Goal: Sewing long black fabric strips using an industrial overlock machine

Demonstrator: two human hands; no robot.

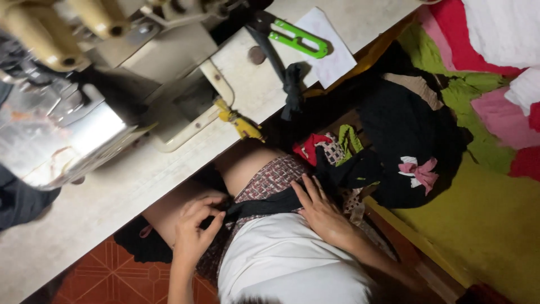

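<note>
Fingers of left hand point(194, 225) pinch black strap point(264, 205); right hand point(320, 211) rests flat, open.

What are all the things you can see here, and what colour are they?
Sewing machine: one, cream and grey, top left on the table.
Table: one, pale beige, running across the left.
Thread snips: one, green handles, top middle of the table.
Paper slip: one, white, under the snips.
Black strip: one, black fabric, lying across the lap between both hands.
Fabric scraps: several, red, green and checked, beside the lap.
Black garment: one, with a pink and white bow, on the right.
Cloth pile: several, red, pink, white and green, top right.
Floor tiles: orange-red, bottom left.
Left hand: pinching the strip's end.
Right hand: flat on the strip.
</note>
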